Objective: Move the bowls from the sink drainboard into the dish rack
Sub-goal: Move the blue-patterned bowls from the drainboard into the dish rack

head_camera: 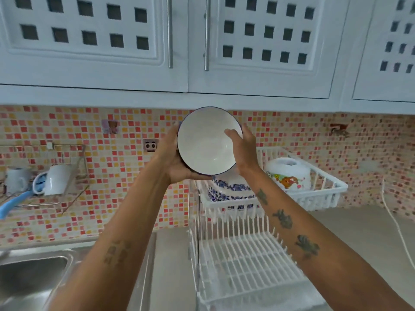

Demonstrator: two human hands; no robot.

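1. I hold a white bowl (pixel 207 140) with a dark rim up in front of me, its opening tipped toward my face. It is above the upper tier of the dish rack (pixel 318 194), not yet set down.
2. My left hand (pixel 170 158) cups the bowl's outer wall from below and the side; my right hand (pixel 243 149) grips the opposite edge, thumb hooked inside the rim. Both sets of fingers are clamped on the bowl.
3. It looks like glazed ceramic: rigid, fairly heavy for its size, brittle, and probably slick if wet. I judge the rim and the underside the safest places to hold, and I would lower it gently so it does not knock the others.
4. Directly beneath it a stack of blue-patterned bowls (pixel 231 189) sits in the upper tier, with a white cartoon-printed bowl (pixel 289 173) upside down to the right.
5. The lower tier (pixel 247 265) shows nothing in it.
6. Hidden: the bowl's base and outside, my left fingertips behind it, and how many bowls make up the stack. What I can see of the drainboard (pixel 170 265) is bare; my arms cover the rest.
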